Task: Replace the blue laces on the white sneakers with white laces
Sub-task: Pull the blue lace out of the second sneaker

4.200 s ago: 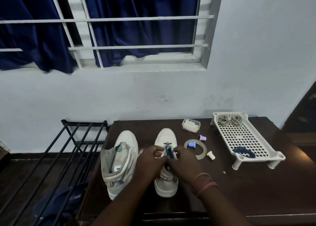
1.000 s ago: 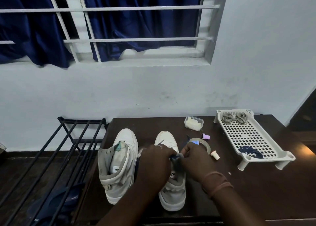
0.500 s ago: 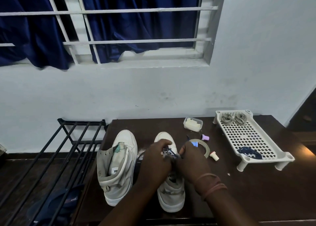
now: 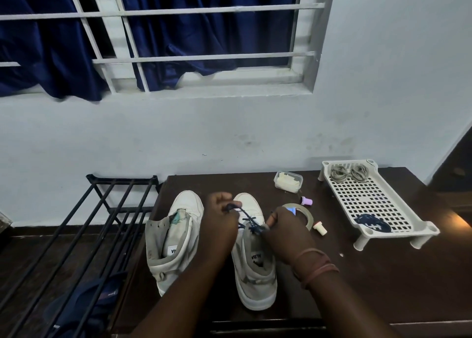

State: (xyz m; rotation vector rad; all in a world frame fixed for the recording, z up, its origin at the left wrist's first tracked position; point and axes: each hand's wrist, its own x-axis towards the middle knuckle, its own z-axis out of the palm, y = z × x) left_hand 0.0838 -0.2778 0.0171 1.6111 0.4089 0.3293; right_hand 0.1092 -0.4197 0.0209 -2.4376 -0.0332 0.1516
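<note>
A person bends over a dark wooden table [image 4: 383,286], unlacing the right-hand sneaker [image 4: 255,266] of a white pair; its heel faces the viewer and its toe points at the wall. The left hand [image 4: 219,225] is curled round the blue lace [image 4: 246,219] near the toe, a loop of it showing at the knuckles. The right hand [image 4: 286,231] pinches the same lace at the eyelets on the shoe's right flank, fingers bent close around it. Only a few crossings appear to remain threaded, so the removal looks well advanced.

To do it cleanly, the lace would best be drawn out one eyelet at a time, one hand steadying the shoe and the other pulling along the line of the hole, so the tip does not snag.

Just beside it, the left-hand sneaker [image 4: 176,238] stands with no lace showing, tongue upright. Past the hands lie a roll of clear tape [image 4: 307,216], a small cream cap [image 4: 320,228] and a small pink cap [image 4: 306,200]. Farther back, a small lidless plastic box [image 4: 288,182] holds something pale, not identifiable.

On the right, a white perforated tray [image 4: 362,199] on legs carries two coiled bundles of white laces [image 4: 348,173] at its far end and a dark blue coiled lace [image 4: 370,224] at its near end. A black metal rack [image 4: 102,222] stands left of the table.
</note>
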